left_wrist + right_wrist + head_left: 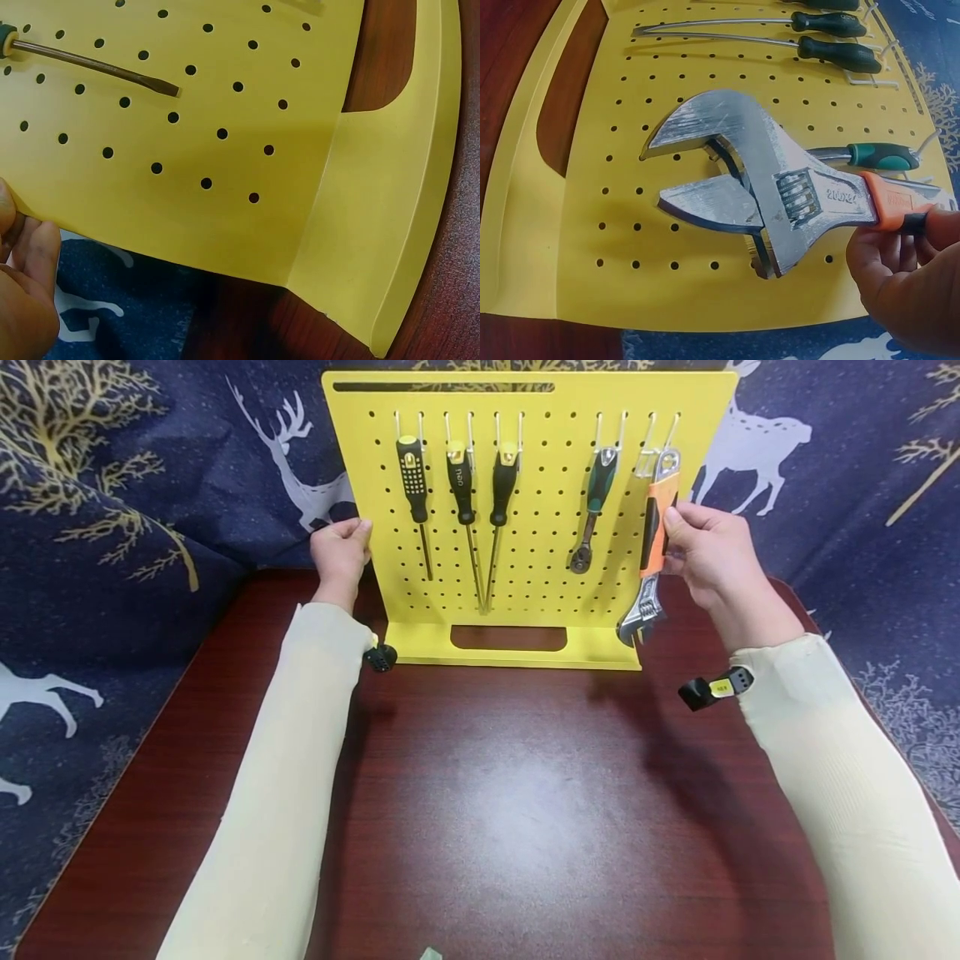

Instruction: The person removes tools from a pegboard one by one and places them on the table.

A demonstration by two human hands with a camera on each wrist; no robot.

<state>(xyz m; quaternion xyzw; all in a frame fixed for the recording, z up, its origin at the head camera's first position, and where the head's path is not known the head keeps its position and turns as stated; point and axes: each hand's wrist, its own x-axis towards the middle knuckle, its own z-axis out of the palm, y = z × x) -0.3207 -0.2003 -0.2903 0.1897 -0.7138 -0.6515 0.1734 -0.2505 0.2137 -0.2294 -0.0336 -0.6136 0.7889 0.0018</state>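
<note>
- Yellow is the pegboard, which stands upright on the dark red table, leaning slightly back, with a folded ledge along its bottom.
- The left hand is at the left edge of this board; its thumb and fingers are close together and pinch the edge.
- The right hand holds the adjustable wrench by its orange and black handle, with the thumb on the front and the fingers curled behind.
- This wrench is in front of the right side of the board, a little tilted, its metal head pointing down; in the right wrist view its jaws stand apart.
- The ringed end of the wrench is beside the rightmost white hook; I cannot tell if it hangs there.
- To the left of the wrench hangs a ratchet with a green and black handle.
- Farther left hang three screwdrivers with dark handles; the shafts of two of them come together near their tips.
- Pale sleeves cover both arms.
- Behind the table is a dark blue cloth with white deer and golden branches.
</note>
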